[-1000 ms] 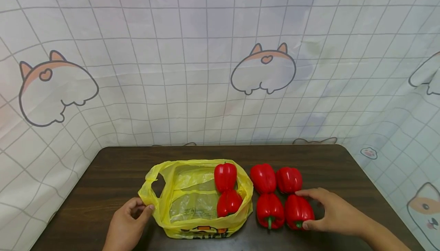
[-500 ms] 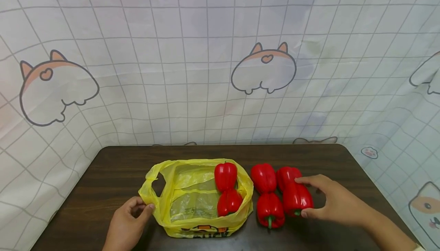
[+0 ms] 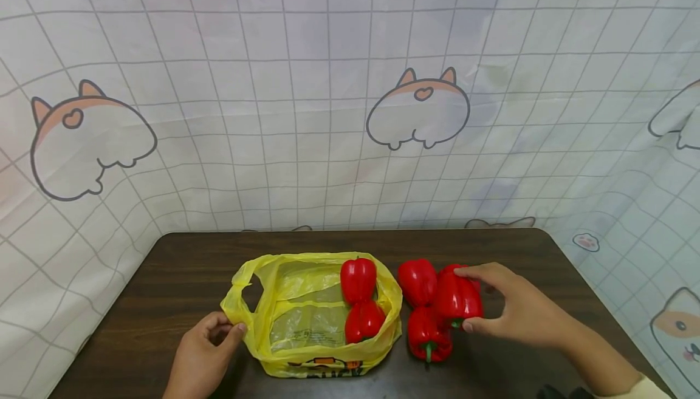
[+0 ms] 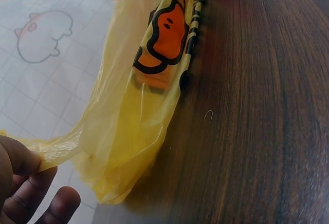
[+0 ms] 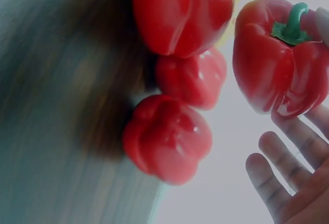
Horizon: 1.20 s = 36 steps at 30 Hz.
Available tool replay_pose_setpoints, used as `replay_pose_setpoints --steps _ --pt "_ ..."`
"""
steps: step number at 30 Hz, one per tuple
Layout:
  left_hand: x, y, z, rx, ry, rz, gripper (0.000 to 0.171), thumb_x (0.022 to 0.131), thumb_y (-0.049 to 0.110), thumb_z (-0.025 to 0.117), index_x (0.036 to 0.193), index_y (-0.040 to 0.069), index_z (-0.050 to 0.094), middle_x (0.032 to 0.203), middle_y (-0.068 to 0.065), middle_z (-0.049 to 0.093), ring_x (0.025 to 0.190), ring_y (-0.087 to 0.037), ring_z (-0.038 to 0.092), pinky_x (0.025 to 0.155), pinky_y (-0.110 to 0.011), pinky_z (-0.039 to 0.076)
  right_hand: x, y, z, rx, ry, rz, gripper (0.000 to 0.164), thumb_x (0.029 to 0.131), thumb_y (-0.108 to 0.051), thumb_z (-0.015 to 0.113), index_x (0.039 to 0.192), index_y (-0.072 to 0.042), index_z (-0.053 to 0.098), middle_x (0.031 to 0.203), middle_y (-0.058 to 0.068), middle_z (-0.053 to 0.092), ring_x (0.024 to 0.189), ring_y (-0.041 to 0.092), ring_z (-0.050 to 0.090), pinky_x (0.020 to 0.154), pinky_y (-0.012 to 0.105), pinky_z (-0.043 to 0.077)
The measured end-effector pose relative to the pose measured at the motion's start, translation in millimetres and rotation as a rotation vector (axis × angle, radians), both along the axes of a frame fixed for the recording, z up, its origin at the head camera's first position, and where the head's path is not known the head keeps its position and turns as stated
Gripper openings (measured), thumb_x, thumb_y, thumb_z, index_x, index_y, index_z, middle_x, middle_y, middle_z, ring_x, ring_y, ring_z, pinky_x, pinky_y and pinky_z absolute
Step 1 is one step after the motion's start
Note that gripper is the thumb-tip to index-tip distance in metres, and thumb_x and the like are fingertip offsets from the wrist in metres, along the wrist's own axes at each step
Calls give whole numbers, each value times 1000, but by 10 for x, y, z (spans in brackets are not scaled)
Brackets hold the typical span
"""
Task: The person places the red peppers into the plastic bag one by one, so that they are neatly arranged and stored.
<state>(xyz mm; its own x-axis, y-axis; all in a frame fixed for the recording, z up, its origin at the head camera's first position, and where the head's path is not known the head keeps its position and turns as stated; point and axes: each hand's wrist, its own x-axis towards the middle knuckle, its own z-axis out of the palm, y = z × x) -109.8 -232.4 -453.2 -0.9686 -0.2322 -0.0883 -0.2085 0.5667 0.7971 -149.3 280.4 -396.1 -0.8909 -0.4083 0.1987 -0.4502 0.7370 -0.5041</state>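
Note:
A yellow plastic bag (image 3: 317,365) lies with its mouth spread wide, two red bell peppers (image 3: 358,280) inside at its right end. My left hand (image 3: 205,350) pinches the bag's left handle between thumb and fingers; the left wrist view shows the thin plastic stretched from the fingertips. My right hand (image 3: 516,308) grips another red bell pepper (image 5: 280,59) between thumb and fingers, raised off the table, its green stem showing. Behind and beside it sit more peppers: one (image 3: 418,282) at the back, one (image 3: 429,335) in front, and one largely hidden by the held pepper.
The dark wood-patterned table (image 3: 180,277) has rounded far corners. A white grid-patterned cloth (image 3: 306,113) with cartoon animals hangs behind it and along both sides. Against the bag's right wall, the loose peppers stand close together.
My right hand has lifted the front right pepper off the table and carried it back and to the left, over the others. My left hand and the bag have stayed put.

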Motion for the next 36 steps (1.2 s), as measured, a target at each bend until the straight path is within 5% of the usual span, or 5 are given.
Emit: replay_pose_setpoints --steps 15,36 --pt "8 -2 13 -4 -1 5 31 99 32 72 110 4 69 91 1 72 84 -16 66 69 -34 50 -93 -328 83 -109 -64 41 80 73 -46 93 142 -36 55 133 -6 55 109 24 57 73 34 58" --pt "9 8 0 4 12 3 28 98 32 72 106 5 69 87 1 72 80 -16 64 67 -33 48 -197 -807 182 -138 -41 142 76 76 -50 90 142 -39 55 131 -9 54 112 21 56 75 30 56"
